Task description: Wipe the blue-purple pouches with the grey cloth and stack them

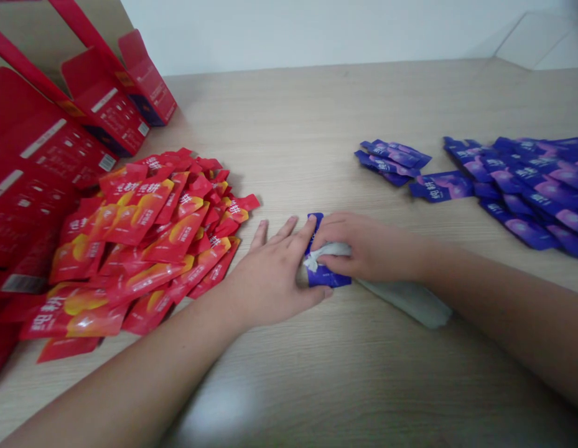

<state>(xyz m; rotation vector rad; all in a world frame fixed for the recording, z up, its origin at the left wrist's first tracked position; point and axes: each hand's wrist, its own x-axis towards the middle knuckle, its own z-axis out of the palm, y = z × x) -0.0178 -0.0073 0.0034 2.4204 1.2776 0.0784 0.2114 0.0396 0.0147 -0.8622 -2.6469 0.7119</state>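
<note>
My left hand (274,270) lies flat on the wooden table (316,124), fingers stretched out, its edge against a purple sachet (323,277) at the centre. My right hand (368,246) is closed round a pale grey-white cloth (410,302) and presses it onto that sachet. The cloth trails out under my right wrist. A heap of red and yellow sachets (149,242) lies just left of my left hand.
Red cartons (102,106) stand and lie along the far left. A small stack of purple sachets (394,160) sits beyond my right hand, and a larger spread of purple sachets (526,186) fills the right side. A white wall runs behind the table.
</note>
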